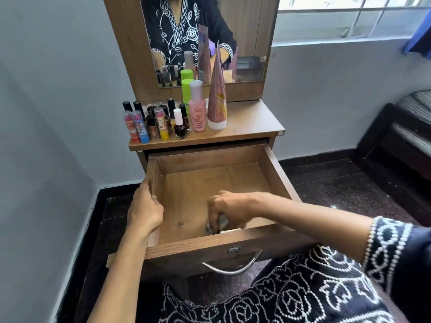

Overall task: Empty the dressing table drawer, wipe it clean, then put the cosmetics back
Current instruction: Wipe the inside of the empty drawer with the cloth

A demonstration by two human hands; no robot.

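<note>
The wooden drawer (275,173) of the dressing table stands pulled out, its inside bare except for a grey cloth (219,223). My right hand (231,209) grips that cloth and presses it on the drawer floor near the front wall; the hand is blurred. My left hand (145,209) grips the drawer's left side wall. The cosmetics stand on the tabletop (254,123): a pink bottle (197,113), a tall pink tube (217,101), a green bottle (187,89), a dark nail polish bottle (180,125) and several lipsticks (140,125).
A mirror (205,38) rises behind the tabletop. Grey walls close in on the left and behind. The drawer's metal handle (233,268) hangs over my lap. A dark bed (401,138) stands to the right on a black floor, below a window (349,17).
</note>
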